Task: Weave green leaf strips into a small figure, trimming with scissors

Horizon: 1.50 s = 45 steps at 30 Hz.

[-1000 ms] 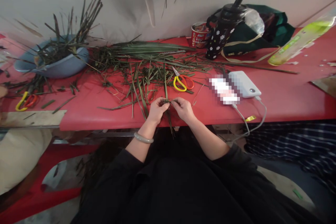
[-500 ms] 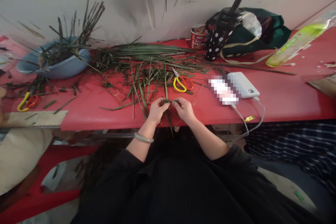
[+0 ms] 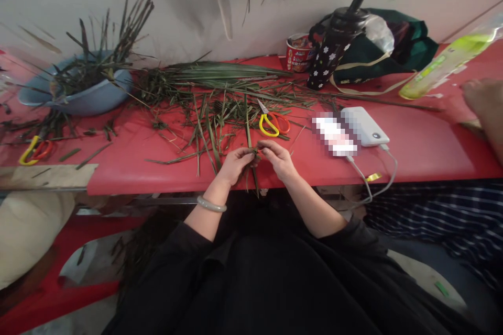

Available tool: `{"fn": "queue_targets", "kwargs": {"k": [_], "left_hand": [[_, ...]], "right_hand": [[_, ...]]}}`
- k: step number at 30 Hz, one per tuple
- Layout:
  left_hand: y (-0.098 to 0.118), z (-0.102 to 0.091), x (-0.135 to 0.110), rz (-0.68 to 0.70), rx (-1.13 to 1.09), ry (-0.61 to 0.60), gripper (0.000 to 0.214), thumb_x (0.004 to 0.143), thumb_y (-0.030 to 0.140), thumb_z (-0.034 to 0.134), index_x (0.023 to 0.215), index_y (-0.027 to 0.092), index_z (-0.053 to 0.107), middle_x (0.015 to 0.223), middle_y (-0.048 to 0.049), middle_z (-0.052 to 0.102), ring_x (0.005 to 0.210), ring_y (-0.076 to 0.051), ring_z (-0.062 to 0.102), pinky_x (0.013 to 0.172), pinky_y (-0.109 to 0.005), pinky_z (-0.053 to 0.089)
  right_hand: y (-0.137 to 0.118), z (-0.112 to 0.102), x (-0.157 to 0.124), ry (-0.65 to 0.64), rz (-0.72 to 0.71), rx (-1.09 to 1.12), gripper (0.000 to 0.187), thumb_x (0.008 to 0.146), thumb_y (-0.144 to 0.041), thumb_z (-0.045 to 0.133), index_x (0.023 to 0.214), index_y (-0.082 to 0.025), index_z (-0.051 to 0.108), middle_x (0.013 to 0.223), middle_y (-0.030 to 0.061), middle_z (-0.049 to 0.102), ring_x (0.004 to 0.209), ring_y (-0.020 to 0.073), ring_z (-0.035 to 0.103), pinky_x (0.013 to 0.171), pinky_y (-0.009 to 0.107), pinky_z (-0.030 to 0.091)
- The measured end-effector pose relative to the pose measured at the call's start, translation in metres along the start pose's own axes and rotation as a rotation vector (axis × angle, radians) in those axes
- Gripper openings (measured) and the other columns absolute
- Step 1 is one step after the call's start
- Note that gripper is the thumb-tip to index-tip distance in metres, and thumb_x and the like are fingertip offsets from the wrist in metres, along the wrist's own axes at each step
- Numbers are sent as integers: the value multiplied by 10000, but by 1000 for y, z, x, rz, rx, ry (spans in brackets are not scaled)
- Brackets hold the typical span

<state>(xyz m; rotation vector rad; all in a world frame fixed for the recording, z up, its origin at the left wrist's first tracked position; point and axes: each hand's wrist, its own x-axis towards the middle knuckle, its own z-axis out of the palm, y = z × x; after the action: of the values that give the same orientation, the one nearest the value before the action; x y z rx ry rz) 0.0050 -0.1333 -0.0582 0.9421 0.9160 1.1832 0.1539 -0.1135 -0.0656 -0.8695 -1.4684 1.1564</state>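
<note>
My left hand (image 3: pixel 234 164) and my right hand (image 3: pixel 280 158) meet at the front edge of the red table (image 3: pixel 424 146), both pinched on a small bundle of green leaf strips (image 3: pixel 253 159). One long strip rises from the bundle toward the leaf pile; other ends hang below the table edge. A pale bangle sits on my left wrist. Yellow and orange scissors (image 3: pixel 273 123) lie just beyond my hands among loose green leaves (image 3: pixel 212 99).
A blue basin (image 3: pixel 84 97) of stalks stands at the back left, with a second pair of scissors (image 3: pixel 34 150) near it. A phone and white power bank (image 3: pixel 363 125) lie to the right. Cup, black bottle (image 3: pixel 334 47), green bag at back. Another person's hand (image 3: pixel 485 107) at far right.
My hands have shifted slightly on the bundle, the right one lifting a little. Another person's hand has come into view at the far right edge of the table.
</note>
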Motion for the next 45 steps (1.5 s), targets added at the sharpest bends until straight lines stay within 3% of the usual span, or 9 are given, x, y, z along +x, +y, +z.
{"fn": "queue_targets", "kwargs": {"k": [3, 9, 16, 25, 32, 37, 41, 45], "left_hand": [[0, -1, 1, -36, -13, -31, 228, 616, 294, 672, 774, 138, 622, 621, -8, 613, 569, -104, 572, 568, -245, 460], [-1, -2, 2, -41, 10, -43, 216, 627, 280, 666, 789, 145, 622, 636, 3, 602, 574, -98, 568, 553, -235, 453], [0, -2, 1, -24, 73, -56, 204, 631, 270, 663, 780, 140, 612, 617, 10, 591, 558, -86, 551, 572, -231, 449], [-2, 0, 1, 50, 183, -5, 190, 619, 259, 661, 753, 143, 594, 663, 12, 605, 579, -78, 545, 596, -225, 454], [1, 3, -1, 46, 121, 0, 189, 610, 248, 669, 752, 146, 598, 673, 14, 610, 577, -78, 551, 614, -238, 457], [-2, 4, -1, 70, 25, 74, 187, 612, 246, 662, 762, 153, 600, 680, 11, 621, 588, -88, 561, 634, -255, 458], [-6, 2, 3, 161, -65, 205, 227, 599, 234, 671, 798, 168, 582, 682, 24, 617, 615, -85, 567, 685, -261, 447], [-7, 1, 6, 209, -112, 285, 253, 566, 201, 689, 774, 179, 547, 713, 42, 589, 664, -69, 552, 715, -235, 426]], "right_hand": [[-1, 0, 0, -74, -66, -56, 280, 779, -383, 518, 1000, -233, 600, 1018, 33, 595, 982, 154, 536, 890, 313, 410], [1, 0, 0, -79, -100, -75, 214, 790, -323, 508, 947, -217, 607, 931, 30, 603, 905, 141, 557, 836, 300, 433], [3, 0, 0, -38, -13, -89, 190, 755, -329, 536, 861, -186, 603, 764, 7, 596, 700, 115, 555, 685, 266, 461], [3, 0, 1, -24, 59, -99, 192, 722, -348, 567, 788, -168, 584, 724, -1, 596, 669, 108, 549, 632, 239, 448], [2, 3, 1, -4, 96, 18, 207, 708, -351, 580, 822, -179, 598, 747, 0, 612, 685, 114, 567, 663, 256, 466], [0, 2, 0, 87, 86, 87, 274, 728, -380, 553, 929, -197, 582, 848, 17, 623, 787, 130, 578, 747, 282, 466], [-1, 1, -1, 171, 57, 29, 260, 787, -420, 463, 807, -180, 563, 755, 12, 595, 730, 122, 562, 667, 258, 468], [-4, 5, -3, 53, 31, -118, 242, 776, -409, 486, 761, -176, 549, 728, 9, 591, 701, 122, 556, 667, 261, 463]]}}
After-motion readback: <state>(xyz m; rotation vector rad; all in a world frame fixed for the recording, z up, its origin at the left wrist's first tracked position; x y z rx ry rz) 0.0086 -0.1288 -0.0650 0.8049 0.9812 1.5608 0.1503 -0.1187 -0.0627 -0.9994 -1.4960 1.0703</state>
